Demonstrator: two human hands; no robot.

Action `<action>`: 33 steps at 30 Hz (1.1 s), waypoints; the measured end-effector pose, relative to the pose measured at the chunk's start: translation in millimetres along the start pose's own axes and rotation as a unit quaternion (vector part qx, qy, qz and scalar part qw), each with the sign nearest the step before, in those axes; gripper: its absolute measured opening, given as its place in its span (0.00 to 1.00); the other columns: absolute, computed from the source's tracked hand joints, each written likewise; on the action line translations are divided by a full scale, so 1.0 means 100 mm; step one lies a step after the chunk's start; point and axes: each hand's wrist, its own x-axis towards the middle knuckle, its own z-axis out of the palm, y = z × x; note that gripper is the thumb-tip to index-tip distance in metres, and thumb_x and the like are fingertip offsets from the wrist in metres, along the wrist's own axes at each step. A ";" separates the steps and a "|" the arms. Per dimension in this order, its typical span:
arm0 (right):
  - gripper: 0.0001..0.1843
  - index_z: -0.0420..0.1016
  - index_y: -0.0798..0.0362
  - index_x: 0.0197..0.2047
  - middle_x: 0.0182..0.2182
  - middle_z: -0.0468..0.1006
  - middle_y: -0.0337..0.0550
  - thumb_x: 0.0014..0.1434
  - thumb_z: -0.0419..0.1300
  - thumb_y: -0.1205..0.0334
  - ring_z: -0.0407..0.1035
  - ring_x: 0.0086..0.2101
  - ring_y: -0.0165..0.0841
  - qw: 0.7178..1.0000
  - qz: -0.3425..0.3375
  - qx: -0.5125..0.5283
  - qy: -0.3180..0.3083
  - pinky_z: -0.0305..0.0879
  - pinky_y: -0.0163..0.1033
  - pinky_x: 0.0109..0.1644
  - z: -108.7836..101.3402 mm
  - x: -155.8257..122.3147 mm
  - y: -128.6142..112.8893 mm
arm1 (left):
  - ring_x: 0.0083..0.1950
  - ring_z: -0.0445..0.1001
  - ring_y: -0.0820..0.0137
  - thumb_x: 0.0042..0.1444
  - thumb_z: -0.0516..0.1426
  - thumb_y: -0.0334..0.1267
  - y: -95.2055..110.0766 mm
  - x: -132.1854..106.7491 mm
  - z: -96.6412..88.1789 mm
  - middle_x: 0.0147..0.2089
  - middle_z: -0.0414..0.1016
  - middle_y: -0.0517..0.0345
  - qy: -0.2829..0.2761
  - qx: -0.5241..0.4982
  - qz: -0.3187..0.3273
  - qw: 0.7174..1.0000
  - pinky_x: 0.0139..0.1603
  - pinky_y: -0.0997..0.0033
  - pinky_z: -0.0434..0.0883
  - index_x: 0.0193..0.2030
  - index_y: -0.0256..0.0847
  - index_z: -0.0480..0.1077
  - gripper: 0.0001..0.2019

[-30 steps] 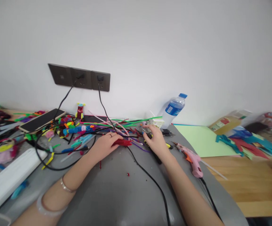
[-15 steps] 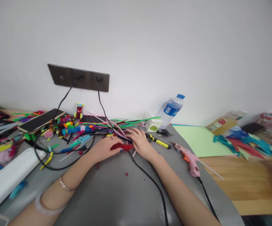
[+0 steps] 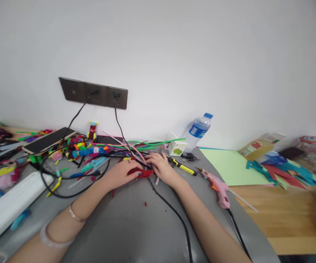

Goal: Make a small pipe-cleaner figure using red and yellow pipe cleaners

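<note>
My left hand [image 3: 122,174] is closed around a shiny red piece [image 3: 146,173], whose right end sticks out past the fingers; its exact kind is unclear. My right hand [image 3: 162,168] lies just right of it, fingers stretched out over the near ends of pink pipe cleaners [image 3: 136,152], and what is under the fingertips is hidden. A black cable [image 3: 168,201] runs out from between the hands. Green pipe cleaners [image 3: 160,143] lie behind them. A yellow-and-black craft knife [image 3: 185,167] is beside my right hand.
A pink glue gun [image 3: 220,188] with its cord lies at right. Behind stand a water bottle [image 3: 198,129] and a small box [image 3: 177,147]. A white power strip [image 3: 12,204], a phone [image 3: 48,140] and several pipe-cleaner figures crowd the left. Tiny red scraps [image 3: 145,204] lie in front.
My left hand keeps its hold on the red piece, which shows a little differently. The right hand's fingers have shifted slightly, and the whole view has moved a little.
</note>
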 end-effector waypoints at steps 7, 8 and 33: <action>0.29 0.74 0.49 0.51 0.53 0.76 0.47 0.54 0.45 0.81 0.63 0.59 0.42 1.000 0.000 0.006 0.006 0.36 0.69 0.65 0.02 -0.01 0.01 | 0.50 0.73 0.64 0.63 0.53 0.35 -0.01 0.00 0.00 0.48 0.79 0.57 0.002 -0.009 -0.005 1.000 0.52 0.64 0.68 0.47 0.43 0.72 0.10; 0.29 0.74 0.49 0.51 0.53 0.77 0.47 0.54 0.45 0.81 0.64 0.58 0.41 1.000 -0.002 0.007 0.011 0.36 0.69 0.65 0.03 -0.01 0.02 | 0.49 0.73 0.64 0.63 0.52 0.35 -0.01 0.00 0.00 0.48 0.79 0.57 0.003 -0.009 -0.004 1.000 0.52 0.64 0.68 0.47 0.43 0.72 0.10; 0.22 0.82 0.49 0.42 0.46 0.81 0.47 0.54 0.50 0.76 0.71 0.49 0.39 0.986 0.000 0.125 0.113 0.62 0.51 0.56 0.05 0.04 0.12 | 0.49 0.75 0.65 0.58 0.57 0.33 -0.01 0.01 -0.01 0.47 0.79 0.57 -0.008 -0.012 0.018 1.000 0.53 0.65 0.67 0.46 0.44 0.73 0.09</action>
